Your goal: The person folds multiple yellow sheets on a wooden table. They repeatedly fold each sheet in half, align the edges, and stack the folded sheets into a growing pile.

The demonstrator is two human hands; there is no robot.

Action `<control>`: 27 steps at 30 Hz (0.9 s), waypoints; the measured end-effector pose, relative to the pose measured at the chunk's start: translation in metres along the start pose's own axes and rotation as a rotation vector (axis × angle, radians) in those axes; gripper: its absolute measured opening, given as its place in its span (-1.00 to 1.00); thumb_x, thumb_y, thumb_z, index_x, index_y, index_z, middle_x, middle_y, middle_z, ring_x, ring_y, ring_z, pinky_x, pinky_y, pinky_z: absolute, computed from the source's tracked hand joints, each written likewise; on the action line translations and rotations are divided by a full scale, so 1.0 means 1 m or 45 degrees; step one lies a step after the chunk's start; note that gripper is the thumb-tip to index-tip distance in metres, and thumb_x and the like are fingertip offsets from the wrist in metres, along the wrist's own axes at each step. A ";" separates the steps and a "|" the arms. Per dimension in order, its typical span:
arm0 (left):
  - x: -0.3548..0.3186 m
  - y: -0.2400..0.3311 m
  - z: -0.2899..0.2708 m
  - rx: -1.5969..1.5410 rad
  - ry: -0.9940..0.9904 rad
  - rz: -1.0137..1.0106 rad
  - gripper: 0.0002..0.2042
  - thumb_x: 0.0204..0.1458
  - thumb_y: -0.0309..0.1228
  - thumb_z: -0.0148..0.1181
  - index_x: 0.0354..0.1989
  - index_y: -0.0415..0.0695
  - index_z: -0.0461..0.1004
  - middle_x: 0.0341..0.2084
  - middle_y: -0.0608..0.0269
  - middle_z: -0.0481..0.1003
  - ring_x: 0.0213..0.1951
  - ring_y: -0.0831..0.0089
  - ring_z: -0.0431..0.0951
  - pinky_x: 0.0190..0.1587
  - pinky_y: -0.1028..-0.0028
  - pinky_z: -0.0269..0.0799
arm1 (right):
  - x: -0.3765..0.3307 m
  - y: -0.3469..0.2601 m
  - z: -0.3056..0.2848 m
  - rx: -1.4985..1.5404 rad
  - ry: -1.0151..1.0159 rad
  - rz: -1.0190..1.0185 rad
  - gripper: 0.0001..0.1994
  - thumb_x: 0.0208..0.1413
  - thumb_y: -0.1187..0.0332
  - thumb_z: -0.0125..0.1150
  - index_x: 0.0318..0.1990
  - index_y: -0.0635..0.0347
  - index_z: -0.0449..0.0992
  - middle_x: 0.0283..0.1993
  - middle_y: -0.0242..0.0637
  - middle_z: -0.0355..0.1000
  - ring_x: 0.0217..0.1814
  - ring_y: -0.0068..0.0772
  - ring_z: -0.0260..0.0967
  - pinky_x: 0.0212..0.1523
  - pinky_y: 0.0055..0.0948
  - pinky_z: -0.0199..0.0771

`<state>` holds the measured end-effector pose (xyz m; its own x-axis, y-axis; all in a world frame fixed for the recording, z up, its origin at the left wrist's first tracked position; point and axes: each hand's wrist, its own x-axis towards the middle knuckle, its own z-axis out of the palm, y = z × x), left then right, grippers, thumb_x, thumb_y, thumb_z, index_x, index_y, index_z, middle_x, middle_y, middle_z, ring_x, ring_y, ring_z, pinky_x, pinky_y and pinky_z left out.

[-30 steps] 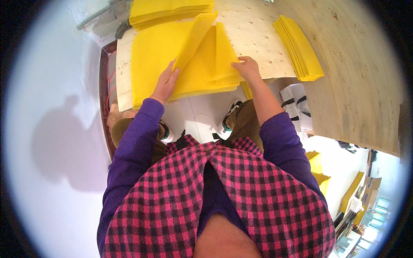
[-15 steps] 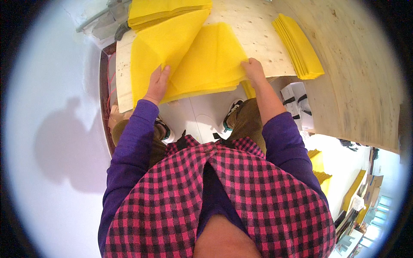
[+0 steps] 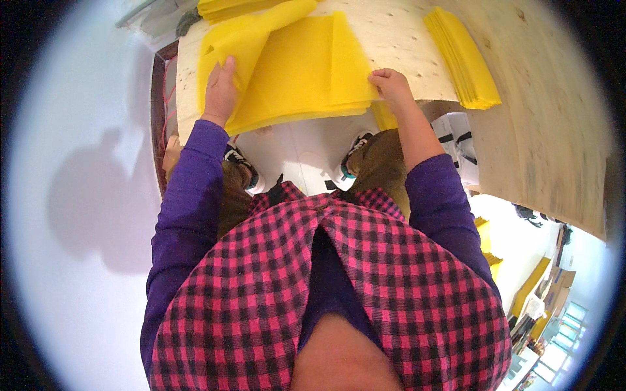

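Centrally, a stack of yellow sheets [image 3: 306, 72] lies on the plywood table [image 3: 541, 130], its near edge at the table's rim. Its top sheet is folded over at the person's left, leaving a raised flap beyond the left hand [image 3: 220, 88]. That hand rests flat, fingers together, pressing the sheet down; it grips nothing. The right hand [image 3: 390, 83] sits at the stack's near right corner, fingers curled onto the edge, seemingly pinching the top layers, though the grip itself cannot be made out. Judging by the soft fold, the material is light, limp and thin; it would best be taken at corners or edges, and single sheets may cling or slide. Just right of the right hand lies a second, narrower yellow stack [image 3: 463, 58]; beyond the left hand, another yellow pile [image 3: 228, 8]. Below the hands show white sneakers [image 3: 352, 159] on a pale floor [image 3: 78, 195].
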<state>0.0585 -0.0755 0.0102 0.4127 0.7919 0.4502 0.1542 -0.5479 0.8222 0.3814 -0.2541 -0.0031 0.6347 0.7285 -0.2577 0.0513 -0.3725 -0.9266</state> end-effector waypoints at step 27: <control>0.040 0.051 -0.174 -1.222 0.879 -0.153 -0.62 0.18 -0.21 -0.14 0.07 -0.19 0.24 0.01 0.12 0.37 0.00 0.19 0.40 0.06 0.21 0.32 | -0.077 -0.054 0.148 -1.181 -0.433 -1.183 -0.39 -0.18 0.13 0.33 0.06 0.18 0.35 0.19 -0.04 0.20 0.24 -0.04 0.12 0.23 -0.21 0.11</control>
<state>-0.0734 -0.0253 0.1309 -0.1753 0.9634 0.2029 -0.6984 -0.2669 0.6640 0.2154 -0.2052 0.0269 -0.1318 0.9753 0.1772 0.9350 0.1817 -0.3047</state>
